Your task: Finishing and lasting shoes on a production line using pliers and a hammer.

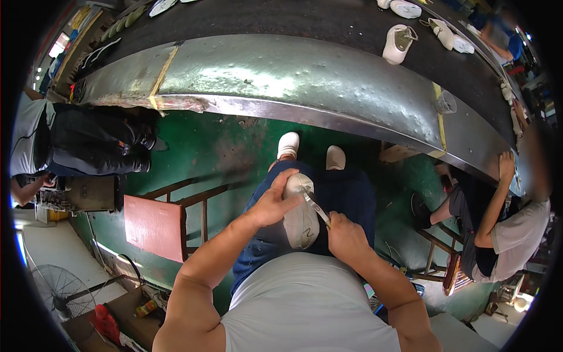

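Observation:
A pale off-white shoe [301, 224] rests on my lap, one rounded end pointing away from me and a small dark mark on its side near me. My left hand [272, 201] is closed around its far end, with the thumb lying across it. In my right hand [346, 236] is the handle of a silver plier-like tool [315, 206]. The head of this tool meets the shoe close to my left thumb; its jaws are too small to make out clearly.
Ahead runs a dark conveyor belt [264, 20] with a metal edge [246, 70]; a white shoe [399, 44] stands on it. A reddish-topped stool [153, 227] is on my left. One person [516, 234] sits to the right, another [76, 141] is at the left, near a fan [60, 290].

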{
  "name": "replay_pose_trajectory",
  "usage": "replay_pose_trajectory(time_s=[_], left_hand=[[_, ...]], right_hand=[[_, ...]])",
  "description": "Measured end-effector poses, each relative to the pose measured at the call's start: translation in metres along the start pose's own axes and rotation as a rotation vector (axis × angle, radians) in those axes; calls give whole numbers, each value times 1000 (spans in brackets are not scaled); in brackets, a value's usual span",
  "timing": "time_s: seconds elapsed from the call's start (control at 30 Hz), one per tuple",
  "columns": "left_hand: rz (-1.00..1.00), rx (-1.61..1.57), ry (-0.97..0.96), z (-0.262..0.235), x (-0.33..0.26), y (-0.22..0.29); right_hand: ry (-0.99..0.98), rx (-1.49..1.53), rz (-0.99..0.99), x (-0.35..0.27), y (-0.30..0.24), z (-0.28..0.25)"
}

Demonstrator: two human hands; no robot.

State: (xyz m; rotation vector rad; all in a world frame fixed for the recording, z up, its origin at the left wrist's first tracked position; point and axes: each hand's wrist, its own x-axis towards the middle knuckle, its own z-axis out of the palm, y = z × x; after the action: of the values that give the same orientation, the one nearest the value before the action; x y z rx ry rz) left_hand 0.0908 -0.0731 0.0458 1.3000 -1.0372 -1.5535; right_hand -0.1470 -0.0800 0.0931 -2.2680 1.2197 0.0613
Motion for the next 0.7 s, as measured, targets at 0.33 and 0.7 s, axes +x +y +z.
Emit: replay_pose_trajectory(time_s=[0.33,0.7], left_hand=[[-264,-174,259,22,24,-4],[-54,23,135,4,-1,8]], right_hand=[[34,-32,-10,-4,-3,1],[-152,629,143,-41,57,12]])
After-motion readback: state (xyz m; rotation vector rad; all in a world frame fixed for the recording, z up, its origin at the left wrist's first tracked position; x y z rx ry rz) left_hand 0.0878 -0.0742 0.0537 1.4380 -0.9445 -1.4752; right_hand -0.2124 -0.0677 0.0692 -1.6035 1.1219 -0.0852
